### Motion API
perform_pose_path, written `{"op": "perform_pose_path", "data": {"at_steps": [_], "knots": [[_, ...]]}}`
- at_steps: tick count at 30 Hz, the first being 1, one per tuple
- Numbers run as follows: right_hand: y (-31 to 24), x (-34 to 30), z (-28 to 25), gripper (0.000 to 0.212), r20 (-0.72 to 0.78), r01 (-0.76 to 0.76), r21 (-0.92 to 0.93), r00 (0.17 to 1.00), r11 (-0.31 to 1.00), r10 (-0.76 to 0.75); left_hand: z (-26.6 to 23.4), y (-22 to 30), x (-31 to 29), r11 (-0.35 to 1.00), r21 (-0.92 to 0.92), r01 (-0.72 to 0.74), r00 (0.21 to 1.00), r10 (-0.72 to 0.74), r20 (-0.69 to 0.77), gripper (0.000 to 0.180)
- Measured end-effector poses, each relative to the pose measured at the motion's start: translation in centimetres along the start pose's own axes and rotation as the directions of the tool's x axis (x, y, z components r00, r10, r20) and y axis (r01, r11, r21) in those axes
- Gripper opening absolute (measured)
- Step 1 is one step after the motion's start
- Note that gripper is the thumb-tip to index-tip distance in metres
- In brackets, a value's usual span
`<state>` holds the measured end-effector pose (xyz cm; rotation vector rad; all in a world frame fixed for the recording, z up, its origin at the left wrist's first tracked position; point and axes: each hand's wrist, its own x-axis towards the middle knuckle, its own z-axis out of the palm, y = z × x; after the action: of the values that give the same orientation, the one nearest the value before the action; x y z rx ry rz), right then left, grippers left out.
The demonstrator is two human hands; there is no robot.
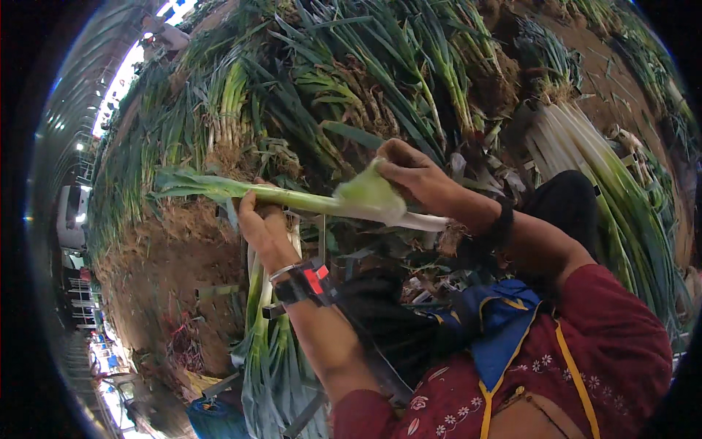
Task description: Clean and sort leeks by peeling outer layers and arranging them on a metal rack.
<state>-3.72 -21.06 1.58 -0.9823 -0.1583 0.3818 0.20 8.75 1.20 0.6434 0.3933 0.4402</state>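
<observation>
A single leek lies nearly level in front of me, its green leaf end to the left and its white root end to the right. Wrapped around its green part is my left hand, fingers closed. My right hand pinches a pale green outer leaf that stands away from the stalk, partly peeled and blurred by motion. The white end passes below my right hand, toward the wrist, with roots at its tip.
Heaps of untrimmed leeks with earthy roots spread across the far side. Clean white-stemmed leeks are stacked at my right. More leeks lie beneath my left forearm. Bare soil and a reddish tangle are at left.
</observation>
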Motion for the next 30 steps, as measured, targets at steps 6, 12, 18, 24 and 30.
{"op": "perform_pose_path", "data": {"at_steps": [6, 12, 18, 24, 30], "knots": [[-4.2, -5.1, -1.9, 0.013, 0.182, 0.362, -0.616, 0.929, 0.7, -0.321, -2.5, 2.6, 1.5, 0.981, 0.179, -0.077, 0.993, 0.092, -0.077, 0.03], [-9.1, -10.8, -4.1, 0.018, 0.112, 0.278, -0.75, 0.947, 0.6, -0.3, -4.8, 3.6, -1.1, 0.419, 0.819, -0.391, 0.906, 0.33, 0.264, 0.036], [-11.6, -12.1, -9.0, 0.034, -0.265, 0.169, -0.246, 0.935, 0.955, -0.234, -6.3, 5.0, 0.0, 0.445, 0.835, -0.323, 0.901, 0.415, 0.128, 0.042], [-6.8, -4.0, -10.0, 0.041, 0.279, 0.228, -0.957, 0.889, -0.18, -0.362, -2.3, 3.1, -0.4, 0.926, 0.332, -0.179, 0.981, 0.193, -0.012, 0.038], [-1.9, 1.4, -0.6, 0.058, 0.34, 0.366, -0.926, 0.913, 0.089, -0.224, 1.8, 0.8, -3.5, 0.983, 0.165, -0.086, 0.987, 0.062, 0.145, 0.042]]}}
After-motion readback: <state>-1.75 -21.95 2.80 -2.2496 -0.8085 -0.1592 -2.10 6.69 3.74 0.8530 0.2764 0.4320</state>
